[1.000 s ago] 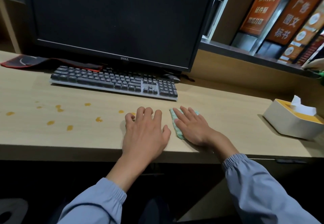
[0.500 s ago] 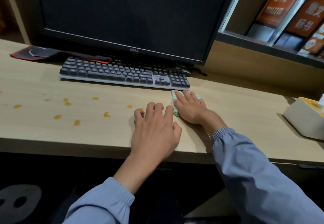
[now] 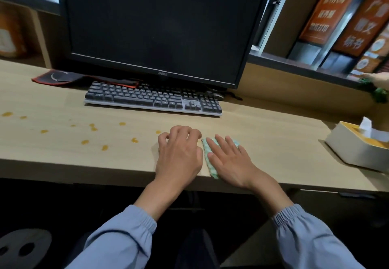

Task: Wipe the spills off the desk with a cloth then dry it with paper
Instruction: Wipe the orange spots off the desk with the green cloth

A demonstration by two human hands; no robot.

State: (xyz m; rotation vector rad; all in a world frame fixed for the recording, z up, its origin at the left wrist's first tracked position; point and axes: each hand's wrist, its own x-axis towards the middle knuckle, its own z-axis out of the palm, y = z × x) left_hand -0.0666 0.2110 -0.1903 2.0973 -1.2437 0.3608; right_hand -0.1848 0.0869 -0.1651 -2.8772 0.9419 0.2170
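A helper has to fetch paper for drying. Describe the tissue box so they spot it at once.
Start at the big black monitor and follow the wooden desk rightwards. There sits the tissue box: white, with a yellow top and a white tissue sticking up, alone, well right of the keyboard and the green cloth.

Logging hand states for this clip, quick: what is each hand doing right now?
Left hand: open, fingers loosely bent, resting on the desk, holding nothing.
Right hand: open, pressing flat on the green cloth.
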